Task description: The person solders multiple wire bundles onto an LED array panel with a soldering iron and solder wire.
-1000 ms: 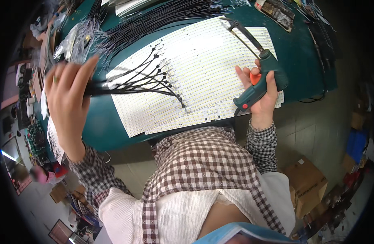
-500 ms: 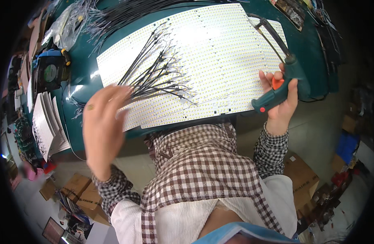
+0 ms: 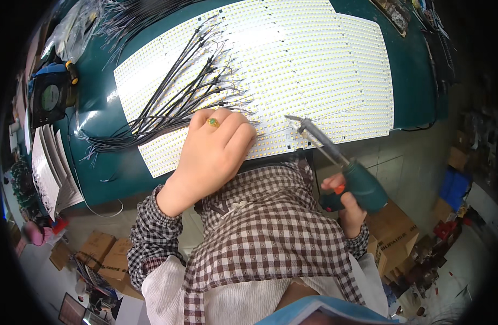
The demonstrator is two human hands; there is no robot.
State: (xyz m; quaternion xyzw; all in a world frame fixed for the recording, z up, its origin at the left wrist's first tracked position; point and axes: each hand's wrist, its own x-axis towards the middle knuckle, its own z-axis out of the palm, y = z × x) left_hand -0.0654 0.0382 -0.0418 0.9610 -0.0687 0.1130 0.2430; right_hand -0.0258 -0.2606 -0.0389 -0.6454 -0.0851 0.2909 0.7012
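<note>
My right hand (image 3: 352, 211) grips a green soldering gun (image 3: 364, 187), with fingers by its orange-red trigger. Its metal tip points left over the near part of the white LED panels (image 3: 308, 65); whether it touches them I cannot tell. My left hand (image 3: 214, 154), a ring on one finger, is closed low over the panels' near edge, left of the tip. What its fingertips pinch is hidden beneath the hand. Just beyond it a fanned bundle of black cables (image 3: 176, 81) with thin bare-looking ends lies across the panels, and some cables run up to the hand.
The panels overlap on a green table (image 3: 100, 157). More black cables (image 3: 135, 24) lie at the far left, near a clear plastic bag (image 3: 78, 32). A black-and-blue device (image 3: 48, 95) and a stack of white sheets (image 3: 54, 170) sit left. Cardboard boxes (image 3: 392, 233) stand below.
My left hand has moved right and closed over the near edge of the panels. My right hand has brought the soldering gun down and toward me, its tip swinging left.
</note>
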